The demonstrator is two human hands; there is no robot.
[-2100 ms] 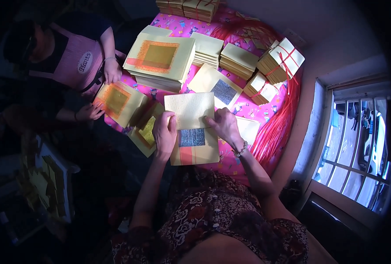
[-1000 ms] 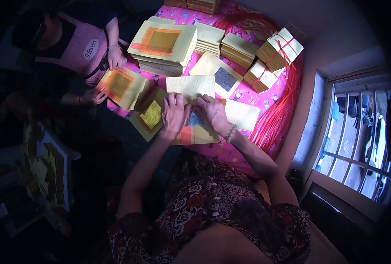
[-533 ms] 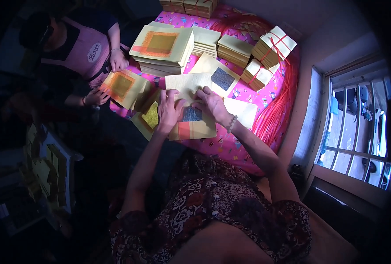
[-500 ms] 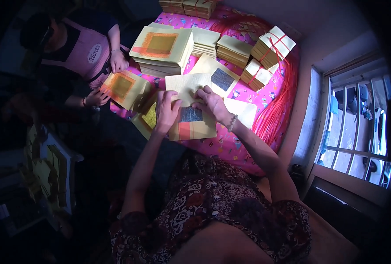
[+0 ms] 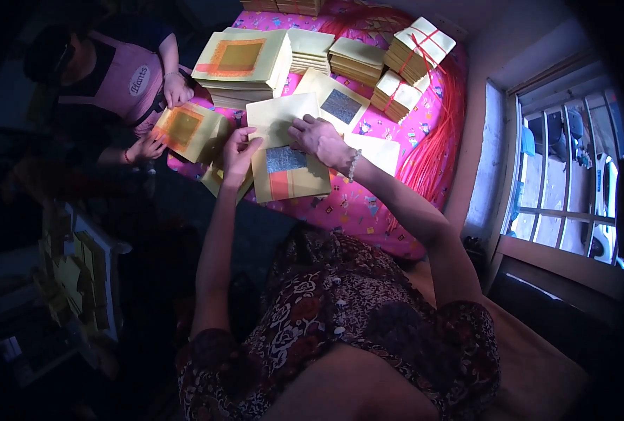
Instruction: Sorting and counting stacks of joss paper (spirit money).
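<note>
Head view: a person sits at a table with a pink patterned cloth [image 5: 368, 203] and works on a yellow paper sheet [image 5: 287, 158] that has a silver square in its middle and an orange band at its near edge.
Sheet position: it lies flat near the table's front edge, its upper part folded or overlapped by a second plain yellow sheet [image 5: 280, 116].
Left hand [image 5: 238, 151]: fingers bent over the sheet's left edge, pinching or pressing it; thumb side rests on the paper.
Right hand [image 5: 315, 135]: palm down, fingers spread on the upper sheet, pressing flat, not clenched; a bead bracelet sits at the wrist.
Right of the sheet: a plain pale sheet [image 5: 375, 151] just beside the right wrist, then bare pink cloth up to a bunch of red strings [image 5: 434, 151] along the table's right edge.
Behind: a tall stack of papers with an orange square [image 5: 238, 59], a loose silver-square sheet [image 5: 336, 102], and tied bundles [image 5: 417, 49], all close together.
Left: another person's hands [image 5: 147, 147] hold an orange-square sheet [image 5: 182, 130], near the left hand.
Open room: mostly the front right strip of cloth.
</note>
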